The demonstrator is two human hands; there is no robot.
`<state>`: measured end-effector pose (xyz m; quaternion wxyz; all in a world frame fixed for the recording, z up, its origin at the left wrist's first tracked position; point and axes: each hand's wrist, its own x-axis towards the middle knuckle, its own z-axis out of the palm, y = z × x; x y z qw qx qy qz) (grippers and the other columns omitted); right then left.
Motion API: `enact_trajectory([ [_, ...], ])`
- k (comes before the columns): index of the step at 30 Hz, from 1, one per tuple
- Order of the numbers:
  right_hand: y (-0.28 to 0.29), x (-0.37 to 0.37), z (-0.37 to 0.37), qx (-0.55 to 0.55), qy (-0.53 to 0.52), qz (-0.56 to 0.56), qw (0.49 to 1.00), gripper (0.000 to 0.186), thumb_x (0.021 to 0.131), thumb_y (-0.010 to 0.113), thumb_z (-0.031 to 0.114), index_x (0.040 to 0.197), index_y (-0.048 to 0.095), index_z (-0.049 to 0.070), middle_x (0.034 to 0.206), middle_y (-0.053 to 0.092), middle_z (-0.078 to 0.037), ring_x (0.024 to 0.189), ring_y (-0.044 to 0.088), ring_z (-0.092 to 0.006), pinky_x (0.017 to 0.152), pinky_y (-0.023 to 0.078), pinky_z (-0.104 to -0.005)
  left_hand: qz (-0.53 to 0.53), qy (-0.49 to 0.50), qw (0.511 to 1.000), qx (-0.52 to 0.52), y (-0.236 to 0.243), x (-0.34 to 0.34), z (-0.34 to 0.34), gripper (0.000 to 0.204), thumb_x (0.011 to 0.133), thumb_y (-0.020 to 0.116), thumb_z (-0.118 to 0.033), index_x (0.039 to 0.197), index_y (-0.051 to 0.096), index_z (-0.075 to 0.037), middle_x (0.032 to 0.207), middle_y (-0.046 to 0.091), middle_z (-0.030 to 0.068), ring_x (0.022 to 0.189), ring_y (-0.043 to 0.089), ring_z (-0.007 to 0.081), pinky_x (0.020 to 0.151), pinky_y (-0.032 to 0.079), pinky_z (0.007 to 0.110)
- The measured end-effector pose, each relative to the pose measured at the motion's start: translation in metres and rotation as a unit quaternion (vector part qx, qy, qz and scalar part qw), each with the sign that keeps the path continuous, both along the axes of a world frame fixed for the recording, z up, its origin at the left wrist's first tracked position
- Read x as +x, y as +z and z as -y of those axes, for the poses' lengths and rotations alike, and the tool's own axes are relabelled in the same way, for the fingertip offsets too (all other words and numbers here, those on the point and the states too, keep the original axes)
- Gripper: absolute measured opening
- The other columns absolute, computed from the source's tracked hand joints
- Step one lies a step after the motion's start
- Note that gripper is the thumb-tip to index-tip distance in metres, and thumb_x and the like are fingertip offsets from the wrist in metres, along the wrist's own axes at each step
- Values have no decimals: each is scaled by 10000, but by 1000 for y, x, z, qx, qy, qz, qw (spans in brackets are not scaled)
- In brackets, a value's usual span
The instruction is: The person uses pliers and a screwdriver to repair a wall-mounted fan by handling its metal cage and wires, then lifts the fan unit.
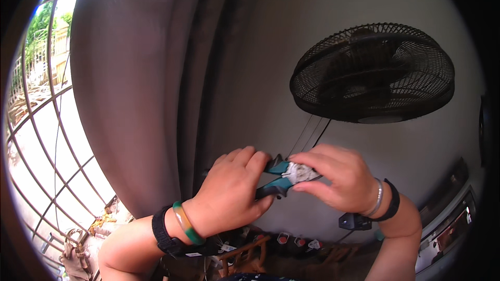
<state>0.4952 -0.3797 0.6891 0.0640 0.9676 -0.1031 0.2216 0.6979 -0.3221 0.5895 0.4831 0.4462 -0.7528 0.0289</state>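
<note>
A dark curtain (125, 83) is filling the left and upper left of the frame, with a barred window (39, 114) letting in daylight along the far left edge. A black caged fan (372, 75) is hanging at the upper right. Below it, near the centre, the left hand (232, 179) is curling around the handles of a pair of pliers, while the right hand (341, 177) is pinching their metal head between thumb and fingers, a narrow grip.

The pliers (298, 174) are lying between the two hands, just below and right of the frame's centre, their green-and-black handles standing apart. They are looking stiff and hardly fragile, probably rather heavy for their size, with the weight likely sitting toward the head. The coated handles are offering what should be the surer hold; the bare metal is probably feeling smoother and more slippery, and fingers are best staying clear of the hinge.

No brand or lettering is showing readably on the pliers. On the black wristband (162, 231) at the lower left, a small pale patch (193, 254) is showing, too small for telling whether it is bearing any writing.
</note>
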Motion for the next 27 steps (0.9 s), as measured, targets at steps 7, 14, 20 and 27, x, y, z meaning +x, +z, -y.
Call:
enact_trajectory([
  [7, 29, -7, -27, -113, -51, -9, 992, 347, 741, 758, 215, 1010, 628, 37, 780, 580, -86, 650, 580, -259, 567, 465, -346, -19, 50, 973, -226, 15, 4, -2, 282, 743, 745, -116, 978, 606, -48, 1103, 535, 175, 999, 536, 354, 852, 447, 418],
  [14, 30, -12, -40, -133, -77, -26, 988, 334, 738, 764, 196, 998, 627, 39, 782, 586, -89, 652, 586, -263, 566, 469, -343, -77, -73, 987, -125, 11, 1, -3, 378, 718, 794, -278, 950, 577, -75, 1144, 516, 137, 999, 548, 336, 825, 448, 422],
  [20, 38, -8, -46, -117, -89, 1, 989, 339, 739, 772, 178, 1001, 623, 24, 782, 600, -99, 640, 595, -266, 549, 471, -335, -3, -8, 983, -185, 14, -2, 4, 367, 723, 776, -281, 1020, 621, -131, 1203, 514, 136, 1006, 562, 316, 814, 457, 435],
  [27, 63, 9, -34, -147, -54, -10, 988, 358, 756, 758, 173, 1042, 618, 11, 821, 608, -122, 688, 602, -278, 600, 486, -342, 18, -38, 981, -188, 34, 16, 28, 362, 710, 800, -315, 983, 690, -104, 961, 562, 121, 852, 563, 317, 712, 471, 390],
])
